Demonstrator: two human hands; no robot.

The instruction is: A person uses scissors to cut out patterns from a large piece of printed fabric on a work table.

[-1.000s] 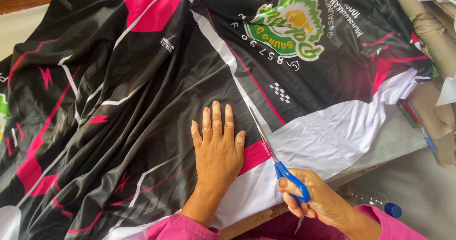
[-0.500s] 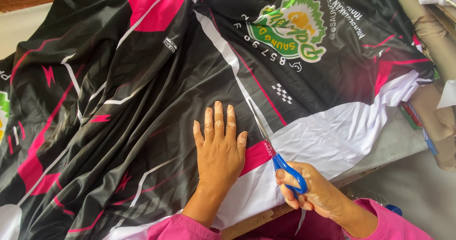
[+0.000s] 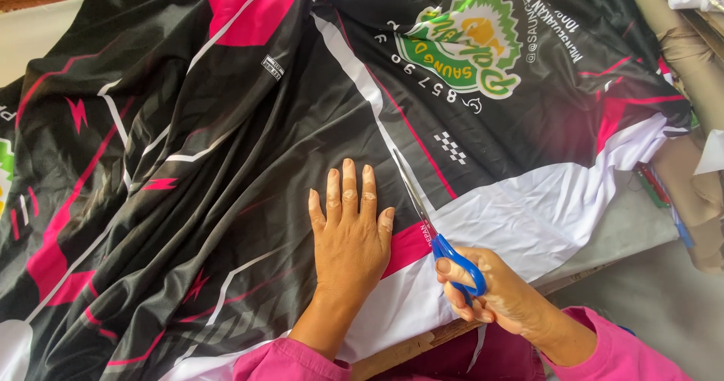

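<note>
Left hand [image 3: 351,234] lying flat, fingers together, pressing down glossy black-and-pink fabric [image 3: 226,162] spread over the table. Right hand [image 3: 490,294] gripping blue-handled scissors [image 3: 434,222], fingers curled through the loops, slim metal blades running along the white stripe just beside the left hand.

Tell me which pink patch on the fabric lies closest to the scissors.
The small pink band between the left hand and the scissors, beside the blue handles. The big pink patch lies at the top edge, far off.
</note>
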